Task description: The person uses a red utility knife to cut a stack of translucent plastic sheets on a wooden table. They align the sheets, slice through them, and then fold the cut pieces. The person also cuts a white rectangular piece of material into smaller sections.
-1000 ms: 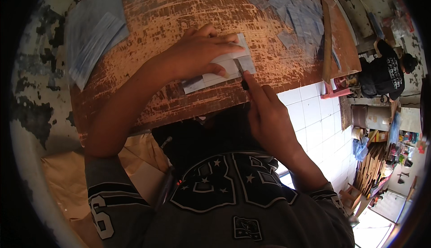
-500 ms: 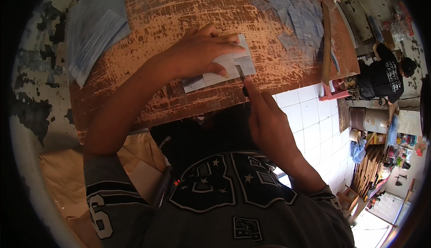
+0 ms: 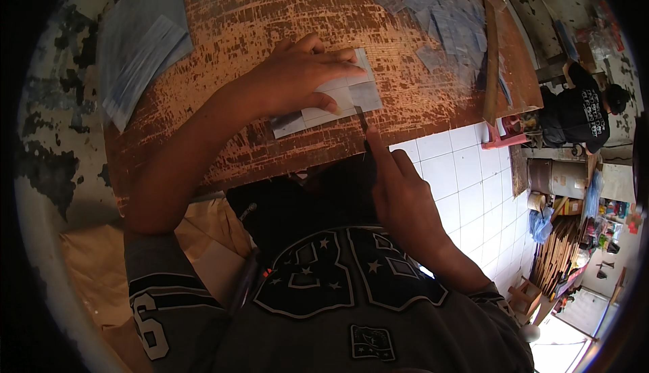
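Plastic sheet (image 3: 367, 94) | we press it, left hand (image 3: 302, 81) spread; right hand (image 3: 407, 196) grips knife (image 3: 363, 121) | small pieces (image 3: 445, 27) look done, larger sheets (image 3: 147, 11) uncut

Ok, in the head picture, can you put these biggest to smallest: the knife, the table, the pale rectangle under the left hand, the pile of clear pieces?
1. Table
2. Pile of clear pieces
3. Pale rectangle, though partly covered
4. Knife, counting only what shows
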A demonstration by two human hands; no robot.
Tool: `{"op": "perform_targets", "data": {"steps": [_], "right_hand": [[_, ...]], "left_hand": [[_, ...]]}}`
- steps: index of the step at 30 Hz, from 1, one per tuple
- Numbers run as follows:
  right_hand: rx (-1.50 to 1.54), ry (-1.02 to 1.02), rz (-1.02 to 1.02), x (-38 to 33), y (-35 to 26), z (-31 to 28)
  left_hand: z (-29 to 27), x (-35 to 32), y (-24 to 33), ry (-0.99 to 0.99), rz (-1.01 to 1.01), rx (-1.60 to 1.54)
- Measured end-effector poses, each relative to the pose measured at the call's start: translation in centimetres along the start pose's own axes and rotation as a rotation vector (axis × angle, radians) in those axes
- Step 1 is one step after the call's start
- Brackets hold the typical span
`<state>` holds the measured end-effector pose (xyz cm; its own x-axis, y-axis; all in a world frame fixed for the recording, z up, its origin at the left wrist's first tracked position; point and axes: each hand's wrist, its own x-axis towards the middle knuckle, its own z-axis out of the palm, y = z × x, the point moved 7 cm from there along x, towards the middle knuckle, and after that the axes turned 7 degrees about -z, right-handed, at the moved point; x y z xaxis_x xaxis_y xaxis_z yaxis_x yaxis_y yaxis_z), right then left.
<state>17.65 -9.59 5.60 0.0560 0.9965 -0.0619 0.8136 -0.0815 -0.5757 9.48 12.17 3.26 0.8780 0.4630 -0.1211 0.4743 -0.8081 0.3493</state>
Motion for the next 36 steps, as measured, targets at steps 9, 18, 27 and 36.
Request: {"op": "perform_targets", "data": {"steps": [9,18,27,36], "right_hand": [[-0.016,0.008,-0.009,-0.7,-0.3,0.1],[-0.093,0.001,-0.022,-1.1,0.0,1.0],[-0.124,-0.029,-0.017,-1.3,0.0,1.0],[-0.095,-0.056,0.031,-1.8,0.8,2.1]], "left_hand": [[0.4,-0.1,-0.2,0.060,0.022,0.011],[0.2,0.0,-0.1,0.015,0.010,-0.013],[0.4,-0.1,-0.2,0.032,0.026,-0.036],[0.4,0.1,-0.4,0.009,0.034,-0.021]]}}
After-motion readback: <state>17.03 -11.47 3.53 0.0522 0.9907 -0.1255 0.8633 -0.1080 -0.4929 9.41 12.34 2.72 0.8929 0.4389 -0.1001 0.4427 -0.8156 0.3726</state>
